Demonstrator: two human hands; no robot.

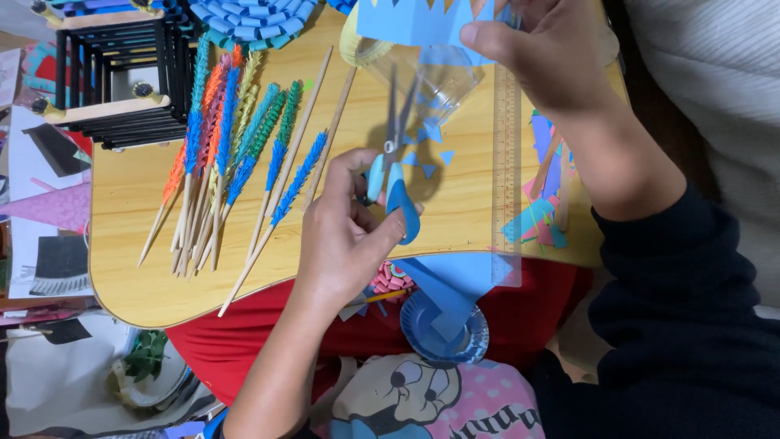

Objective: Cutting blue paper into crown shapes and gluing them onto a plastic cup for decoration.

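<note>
While one hand [345, 236] grips scissors [394, 175], the other [548, 49] pinches blue paper [414, 20]

The scene is seen through a single head-worn camera, aimed steeply down and held close above a wooden board [146, 244]. The view is rolled sideways: the wearer's body lies toward four o'clock, and the board's far end points toward ten o'clock.

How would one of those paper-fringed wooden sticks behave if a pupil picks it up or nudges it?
The paper-fringed sticks look thin, so one is probably stiff and very light. Being round, it might roll on the wooden table, though the fringe would likely check that. The fringe looks delicate and could crush under a firm pinch.
</note>
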